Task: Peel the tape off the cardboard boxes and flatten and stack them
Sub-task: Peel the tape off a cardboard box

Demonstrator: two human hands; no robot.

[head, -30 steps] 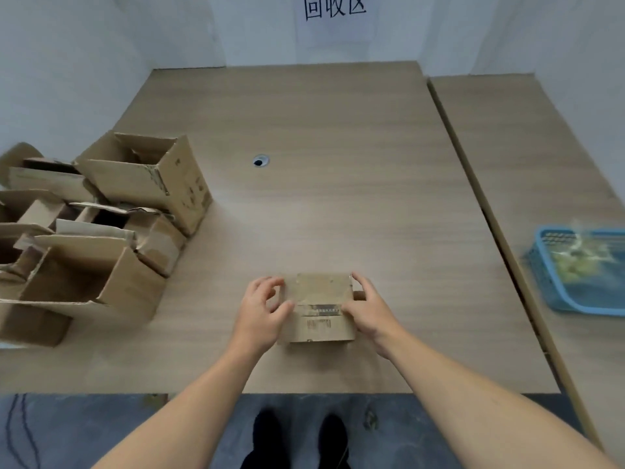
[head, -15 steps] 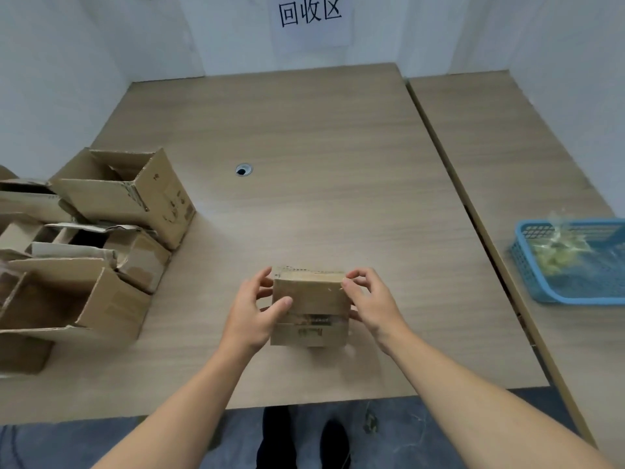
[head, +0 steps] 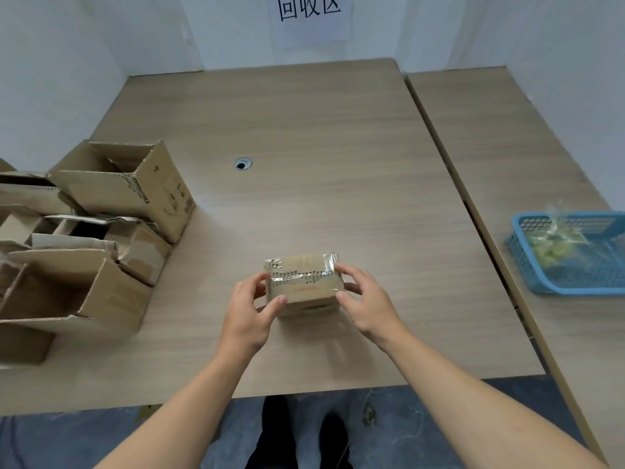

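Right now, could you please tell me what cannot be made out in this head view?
Head view only.
The taped box: its ends sit under the left hand and right hand; its underside faces away; its red print is too small to read.
The blue basket: cut off by the right edge; contents blurred.
The open boxes: cut off by the left edge, so their number is unclear.

My left hand (head: 248,311) hides the left end of the small taped box (head: 302,282), my right hand (head: 367,304) the right end; the underside is out of sight. Red print on its near face is too small to read. Blue basket (head: 527,265) runs off the right edge — contents a blur of clear, yellowish wrap. Open cardboard boxes (head: 101,265) cut off at left — wall sign (head: 309,25) clipped at top.
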